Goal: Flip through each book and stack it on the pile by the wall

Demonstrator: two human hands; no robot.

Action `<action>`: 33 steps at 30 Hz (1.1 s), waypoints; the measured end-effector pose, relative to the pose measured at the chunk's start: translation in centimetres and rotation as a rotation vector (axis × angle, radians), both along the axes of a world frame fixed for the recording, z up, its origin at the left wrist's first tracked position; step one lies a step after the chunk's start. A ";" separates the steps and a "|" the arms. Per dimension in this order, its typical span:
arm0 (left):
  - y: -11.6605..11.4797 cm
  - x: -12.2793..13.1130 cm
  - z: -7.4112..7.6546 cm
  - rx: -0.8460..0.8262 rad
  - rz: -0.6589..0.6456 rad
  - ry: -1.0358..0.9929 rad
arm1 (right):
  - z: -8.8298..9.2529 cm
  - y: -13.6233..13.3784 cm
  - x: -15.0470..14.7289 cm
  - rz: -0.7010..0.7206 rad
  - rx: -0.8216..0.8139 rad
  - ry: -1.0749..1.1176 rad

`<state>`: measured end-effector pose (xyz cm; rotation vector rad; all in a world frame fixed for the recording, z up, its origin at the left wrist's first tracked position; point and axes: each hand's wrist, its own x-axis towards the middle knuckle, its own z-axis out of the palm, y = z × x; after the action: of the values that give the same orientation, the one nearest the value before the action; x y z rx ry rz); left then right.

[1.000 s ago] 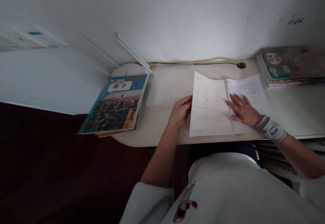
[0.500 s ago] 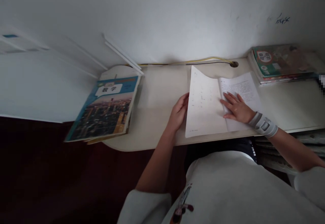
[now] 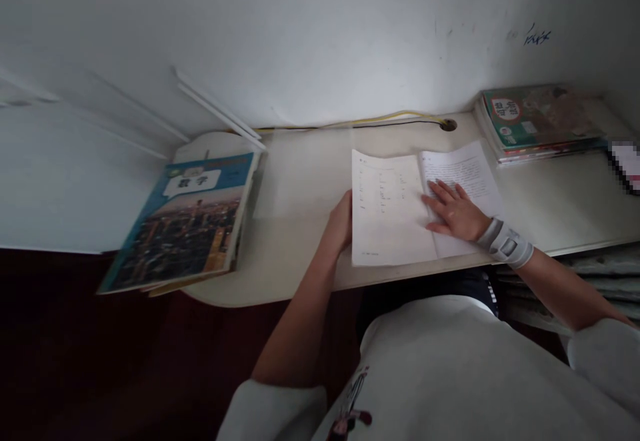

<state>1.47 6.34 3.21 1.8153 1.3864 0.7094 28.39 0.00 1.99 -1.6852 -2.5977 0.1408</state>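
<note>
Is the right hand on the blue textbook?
No, the right hand rests on the open booklet; the blue textbook lies apart.

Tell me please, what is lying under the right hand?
Under the right hand is the right page of the open booklet. Some printed lines are visible; any print beneath the hand is covered.

White wall (image 3: 320, 34) behind desk, blue scribble (image 3: 537, 38) up on right side, small gray smudges (image 3: 512, 35) near it. Long pale desk (image 3: 285, 244) against wall, left end round. Yellow cord (image 3: 400, 114) and black cord (image 3: 410, 121) run along back edge to round hole (image 3: 448, 124). Thin white strips (image 3: 217, 110) slant down to desk. Big white panel (image 3: 50, 181) on left, maybe cupboard side, hard to tell. Floor (image 3: 60, 354) dark red-brown. Light dim, brightest mid-wall.
</note>
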 end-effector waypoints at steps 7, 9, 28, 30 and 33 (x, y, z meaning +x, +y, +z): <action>-0.4 -2.1 1.1 0.086 0.003 0.330 | 2.3 0.2 -5.6 -0.142 0.036 -0.177; -0.4 -3.8 0.7 0.070 0.044 0.352 | 2.2 0.3 -6.8 -0.176 0.043 -0.171; 3.2 3.6 0.2 0.310 -0.190 0.204 | 1.6 5.9 2.7 -0.282 0.127 0.095; 6.4 6.5 -0.9 0.258 -0.199 0.195 | 0.9 7.3 5.6 -0.331 0.077 0.084; 10.7 9.1 -1.6 0.261 -0.097 0.277 | -0.4 8.1 7.8 -0.305 -0.003 0.065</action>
<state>10.53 17.07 1.61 2.2399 1.4199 0.6295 36.17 8.09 1.62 -2.0141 -2.2616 0.1834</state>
